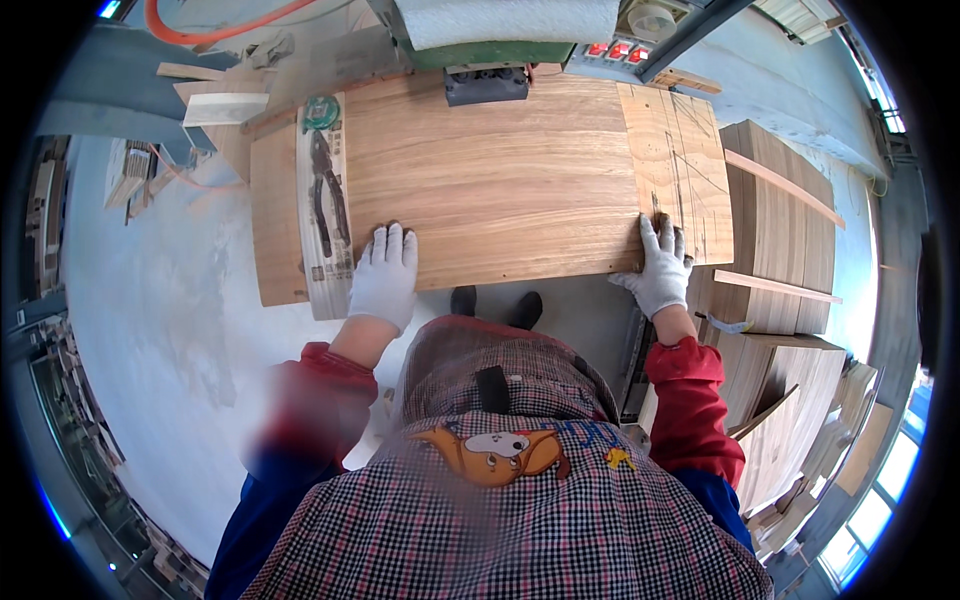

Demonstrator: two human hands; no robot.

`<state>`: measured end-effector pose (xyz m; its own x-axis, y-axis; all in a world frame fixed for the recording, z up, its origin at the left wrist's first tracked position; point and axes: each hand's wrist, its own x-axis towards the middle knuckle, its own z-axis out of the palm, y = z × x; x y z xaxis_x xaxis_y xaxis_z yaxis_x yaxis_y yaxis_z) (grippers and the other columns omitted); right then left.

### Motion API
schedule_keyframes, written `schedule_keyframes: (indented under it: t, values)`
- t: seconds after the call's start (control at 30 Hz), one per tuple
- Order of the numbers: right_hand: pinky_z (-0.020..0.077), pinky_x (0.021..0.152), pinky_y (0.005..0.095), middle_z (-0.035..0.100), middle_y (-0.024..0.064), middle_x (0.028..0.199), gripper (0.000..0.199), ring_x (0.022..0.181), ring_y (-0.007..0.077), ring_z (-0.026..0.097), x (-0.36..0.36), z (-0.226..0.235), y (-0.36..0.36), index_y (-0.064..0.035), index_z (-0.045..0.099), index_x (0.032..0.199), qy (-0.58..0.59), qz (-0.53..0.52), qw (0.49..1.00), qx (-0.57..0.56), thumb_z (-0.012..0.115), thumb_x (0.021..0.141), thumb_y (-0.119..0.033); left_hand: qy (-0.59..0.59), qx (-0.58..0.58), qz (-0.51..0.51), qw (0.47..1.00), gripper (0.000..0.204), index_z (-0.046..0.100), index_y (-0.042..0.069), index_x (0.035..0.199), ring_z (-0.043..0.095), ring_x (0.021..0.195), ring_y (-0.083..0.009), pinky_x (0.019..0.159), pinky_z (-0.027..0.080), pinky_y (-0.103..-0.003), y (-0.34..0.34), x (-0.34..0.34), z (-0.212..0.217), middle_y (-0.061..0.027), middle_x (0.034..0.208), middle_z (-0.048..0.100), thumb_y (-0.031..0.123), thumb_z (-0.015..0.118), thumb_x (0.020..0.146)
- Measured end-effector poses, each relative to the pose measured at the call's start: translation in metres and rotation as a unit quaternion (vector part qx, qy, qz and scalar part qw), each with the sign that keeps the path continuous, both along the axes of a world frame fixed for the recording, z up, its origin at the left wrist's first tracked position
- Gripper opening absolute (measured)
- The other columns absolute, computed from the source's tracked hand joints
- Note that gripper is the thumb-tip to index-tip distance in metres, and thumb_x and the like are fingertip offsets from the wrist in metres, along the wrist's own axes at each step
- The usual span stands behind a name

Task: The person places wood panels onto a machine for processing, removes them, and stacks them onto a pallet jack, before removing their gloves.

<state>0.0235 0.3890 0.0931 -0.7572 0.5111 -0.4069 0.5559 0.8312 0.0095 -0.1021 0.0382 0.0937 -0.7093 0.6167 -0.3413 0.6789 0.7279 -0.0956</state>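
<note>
A wide wooden panel (490,170) with brown grain lies across a worktable (278,220) in front of me. My left hand (385,275), in a white glove, rests flat near the panel's front left corner, fingers stretched out. At the front right corner, my right hand (660,268) is gloved too, with dark-stained fingertips spread over the panel's edge and the paler wood (680,150) beside it. Left of the panel lies a long pale strip (325,270) bearing a pair of pliers (325,190); whether these are real or printed I cannot tell.
A dark machine block (486,86) hangs over the panel's far edge, below a green housing (500,53). Red switches (620,50) sit at its right. Stacked wooden boards (780,220) stand to the right, with slats between them. An orange hose (225,30) curves at the far left.
</note>
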Motion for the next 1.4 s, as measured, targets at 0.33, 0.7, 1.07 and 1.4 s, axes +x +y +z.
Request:
schedule_keyframes:
  t: [0.33,0.7,1.07,1.4]
  values:
    - [0.0242,0.106,0.0625,0.017,0.0124,0.155,0.105,0.141,0.0368,0.018,0.003,-0.003,0.001,-0.0238,0.024,0.148,-0.009,0.017,1.000,0.015,0.081,0.063,-0.047,-0.033,-0.073,0.078,0.994,0.093,0.025,-0.002,0.143,0.034,0.133,-0.0405,0.104,0.039,-0.042,0.035,0.007,0.014,-0.0279,0.144,0.031,0.036,0.074,0.074]
    - [0.0271,0.105,0.0616,0.018,0.0108,0.155,0.099,0.142,0.0333,0.018,0.003,0.002,0.002,-0.0264,0.024,0.148,-0.016,0.017,1.000,0.015,0.078,0.068,-0.049,-0.008,-0.084,0.133,0.987,0.094,0.024,0.002,0.145,0.033,0.135,-0.0368,0.100,0.044,-0.041,0.046,0.013,0.011,-0.0247,0.146,0.030,0.037,0.074,0.072]
    - [0.0280,0.103,0.0614,0.021,0.0103,0.153,0.095,0.141,0.0331,0.021,0.009,0.004,0.005,-0.0265,0.029,0.146,0.014,0.019,1.000,-0.001,0.079,0.068,-0.046,0.011,-0.045,0.120,0.992,0.089,0.029,0.002,0.143,0.036,0.133,-0.0375,0.099,0.045,-0.042,0.040,0.014,0.003,-0.0261,0.144,0.034,0.034,0.074,0.072]
    - [0.0262,0.104,0.0615,0.020,0.0114,0.154,0.098,0.141,0.0322,0.019,0.009,-0.005,0.004,-0.0277,0.028,0.146,0.016,0.021,1.000,0.010,0.079,0.066,-0.050,0.010,-0.049,0.116,0.992,0.092,0.029,0.003,0.143,0.036,0.133,-0.0377,0.098,0.044,-0.042,0.041,0.014,0.004,-0.0261,0.142,0.035,0.036,0.075,0.071]
